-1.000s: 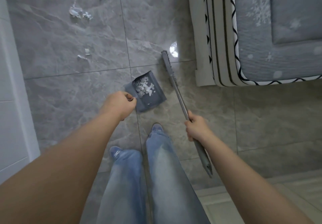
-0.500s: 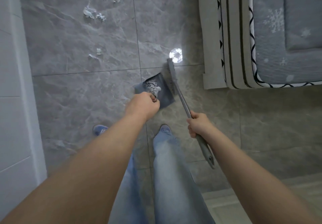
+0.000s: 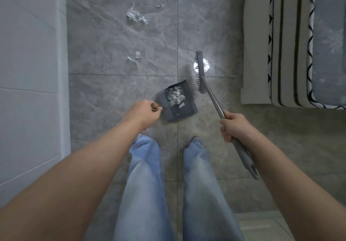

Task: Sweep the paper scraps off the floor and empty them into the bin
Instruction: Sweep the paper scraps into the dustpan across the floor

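My left hand [image 3: 145, 112] has its fingers curled round the dustpan [image 3: 177, 102] handle, my right hand [image 3: 234, 126] clamps the stiff broom [image 3: 209, 89] mid-shaft; scraps [image 3: 177, 96] inside are featherlight, so I'd carry level.

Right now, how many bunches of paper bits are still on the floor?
3: a big bunch far ahead, tiny bits beyond it, a pair nearer the dustpan. More may lie out of view.

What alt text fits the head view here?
Seen from above, a left hand holds a dustpan containing paper scraps while the right hand grips a broom. More scraps lie ahead on the grey tiled floor.
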{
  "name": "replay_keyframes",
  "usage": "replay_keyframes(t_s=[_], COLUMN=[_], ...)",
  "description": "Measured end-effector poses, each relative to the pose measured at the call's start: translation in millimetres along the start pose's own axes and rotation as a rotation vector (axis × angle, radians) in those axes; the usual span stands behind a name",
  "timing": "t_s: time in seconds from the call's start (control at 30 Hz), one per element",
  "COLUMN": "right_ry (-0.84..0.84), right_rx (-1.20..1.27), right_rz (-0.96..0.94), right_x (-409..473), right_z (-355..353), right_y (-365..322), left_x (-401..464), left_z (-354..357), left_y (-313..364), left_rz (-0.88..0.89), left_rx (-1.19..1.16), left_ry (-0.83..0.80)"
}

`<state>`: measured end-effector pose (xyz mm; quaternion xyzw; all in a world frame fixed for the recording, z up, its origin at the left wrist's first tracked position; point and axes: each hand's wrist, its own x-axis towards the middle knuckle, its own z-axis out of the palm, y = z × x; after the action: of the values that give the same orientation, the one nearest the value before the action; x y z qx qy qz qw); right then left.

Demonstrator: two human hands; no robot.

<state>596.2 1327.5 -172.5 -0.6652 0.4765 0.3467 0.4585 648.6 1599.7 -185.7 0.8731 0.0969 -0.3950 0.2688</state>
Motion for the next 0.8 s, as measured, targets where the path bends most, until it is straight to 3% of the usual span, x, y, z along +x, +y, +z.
replay_keyframes(t_s=[0.3,0.6,0.8], right_ry=[-0.111,-0.124,-0.077], right_rx=[-0.298,-0.629,-0.809], right_rz=[-0.069,-0.154,-0.190], right_x=[7.2,18.3,34.5], right_z=[116.8,225.2,264.2], right_y=[-97.4,-174.8,-218.5], left_x=[-9.7,13.0,39.1], left_z=[-120.5,-181.9,-206.5], left_y=[-119.6,-200.7,-211.2], left_rz=[-0.165,-0.316,-0.198], left_rx=[-0.188,-0.209,-0.125], left_ry=[0.130,0.243,0.188])
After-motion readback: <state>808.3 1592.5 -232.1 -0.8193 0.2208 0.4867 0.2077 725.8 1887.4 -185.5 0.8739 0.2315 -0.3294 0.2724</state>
